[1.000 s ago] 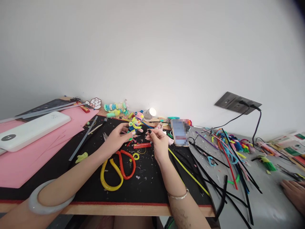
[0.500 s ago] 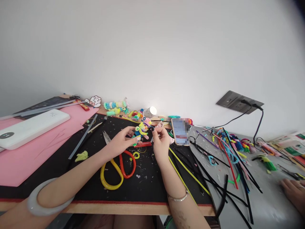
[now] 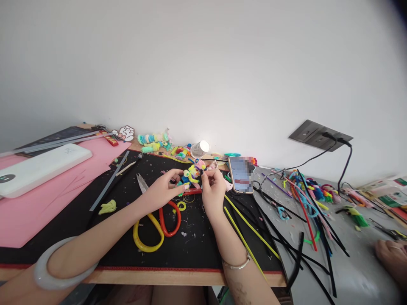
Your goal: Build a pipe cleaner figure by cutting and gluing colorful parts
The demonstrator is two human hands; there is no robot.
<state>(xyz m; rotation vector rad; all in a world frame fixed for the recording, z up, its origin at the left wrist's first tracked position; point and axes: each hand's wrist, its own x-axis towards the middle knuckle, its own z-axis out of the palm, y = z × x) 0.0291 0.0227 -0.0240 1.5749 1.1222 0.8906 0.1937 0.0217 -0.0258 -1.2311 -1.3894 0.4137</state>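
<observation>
My left hand and my right hand meet over the black mat, both pinching a small many-coloured pipe-cleaner figure held between their fingertips just above the mat. The left fingers grip its lower left side and the right fingers pinch its right side. A red flat strip lies on the mat right under the hands. Scissors with a yellow and a red handle loop lie beneath my left wrist. A yellow pipe cleaner runs along my right forearm.
A phone lies right of the hands. Black and coloured pipe cleaners are strewn over the grey table on the right. Pink paper, a white power bank sit left. Another person's hand rests at the right edge.
My hands have drawn together and lifted the coloured figure off the mat; the right hand has closed in on its right side. The view has shifted slightly.
</observation>
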